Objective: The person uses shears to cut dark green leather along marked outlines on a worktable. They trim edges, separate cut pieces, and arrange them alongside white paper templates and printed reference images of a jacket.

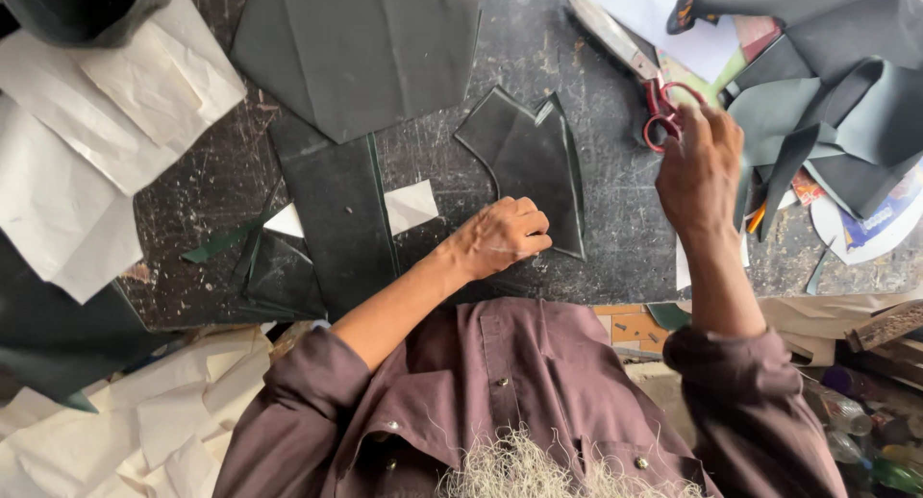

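Cut fabric piece and scissors on the worktable

A dark, flat, angular fabric piece lies centre frame, lower edge under a fist; red-handled scissors lie upper right, blades pointing up-left, handles in fingers.

Left hand: fist — knuckles pressing the dark cut fabric piece.
Right hand: fingertips at the red-handled scissors.

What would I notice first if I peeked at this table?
Probably the red scissors at the top right, with the right hand on their handles. Next, the left hand curled into a fist in the middle, resting on a dark cut piece on the scratched black table.
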